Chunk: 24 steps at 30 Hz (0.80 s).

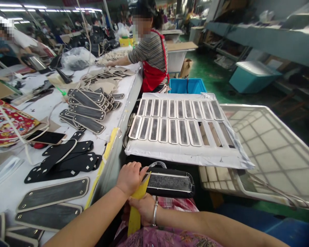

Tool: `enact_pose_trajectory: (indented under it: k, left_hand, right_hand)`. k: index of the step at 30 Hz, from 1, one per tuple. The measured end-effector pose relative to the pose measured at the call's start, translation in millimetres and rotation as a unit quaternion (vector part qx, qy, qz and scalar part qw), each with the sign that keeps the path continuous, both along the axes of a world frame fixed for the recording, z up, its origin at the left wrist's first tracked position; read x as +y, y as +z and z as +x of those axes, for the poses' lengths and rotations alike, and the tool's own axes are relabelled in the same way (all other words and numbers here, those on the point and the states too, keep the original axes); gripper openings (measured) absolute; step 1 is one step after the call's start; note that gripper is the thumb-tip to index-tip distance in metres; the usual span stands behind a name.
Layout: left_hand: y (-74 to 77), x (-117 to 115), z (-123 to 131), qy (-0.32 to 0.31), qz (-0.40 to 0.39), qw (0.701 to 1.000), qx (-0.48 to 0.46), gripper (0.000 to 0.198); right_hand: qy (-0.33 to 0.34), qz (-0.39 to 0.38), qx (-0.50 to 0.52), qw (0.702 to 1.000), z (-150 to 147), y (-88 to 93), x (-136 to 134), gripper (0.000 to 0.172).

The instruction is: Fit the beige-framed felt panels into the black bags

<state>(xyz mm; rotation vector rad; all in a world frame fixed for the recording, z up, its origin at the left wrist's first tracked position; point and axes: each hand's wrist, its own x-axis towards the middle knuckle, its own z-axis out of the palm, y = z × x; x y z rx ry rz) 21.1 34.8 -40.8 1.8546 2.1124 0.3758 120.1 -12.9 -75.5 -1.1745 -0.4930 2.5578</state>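
Note:
A black bag piece (191, 185) with a rounded end and a grey, white-edged panel lies across my lap. My left hand (130, 177) is closed around its left end, thumb beside the tip of a yellow strip (135, 223). My right hand (145, 207), with a bracelet at the wrist, grips that strip below my left hand. Part of the strip and the bag's left end are hidden by my hands. Just beyond, a white board (170, 151) carries two rows of grey panels (173, 131) with pale borders.
On the table at left lie stacked grey tabs (89, 111), black pieces (67, 159), larger grey tabs (54, 193) and a phone (50, 137). A co-worker in a red apron (154, 75) works beyond the board. A white crate (270, 137) stands at right, a blue bin (187, 85) behind.

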Motion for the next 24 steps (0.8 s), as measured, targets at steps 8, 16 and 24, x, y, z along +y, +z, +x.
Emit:
enact_pose_trajectory:
  k: [8, 16, 24]
  left_hand:
    - [-8.1, 0, -21, 0.145, 0.008, 0.931, -0.334, 0.062]
    - [-31.2, -81, -46, 0.163, 0.003, 0.711, -0.684, 0.046]
    - [-31.0, -84, -44, 0.153, 0.02, 0.665, -0.73, 0.05]
  right_hand:
    - [0.013, 0.043, -0.066, 0.997, 17, 27.1, -5, 0.035]
    - [-0.202, 0.26, 0.008, 0.944, 34, 58.0, 21, 0.026]
    - [-0.197, 0.38, 0.021, 0.904, -61, 53.7, 52, 0.029]
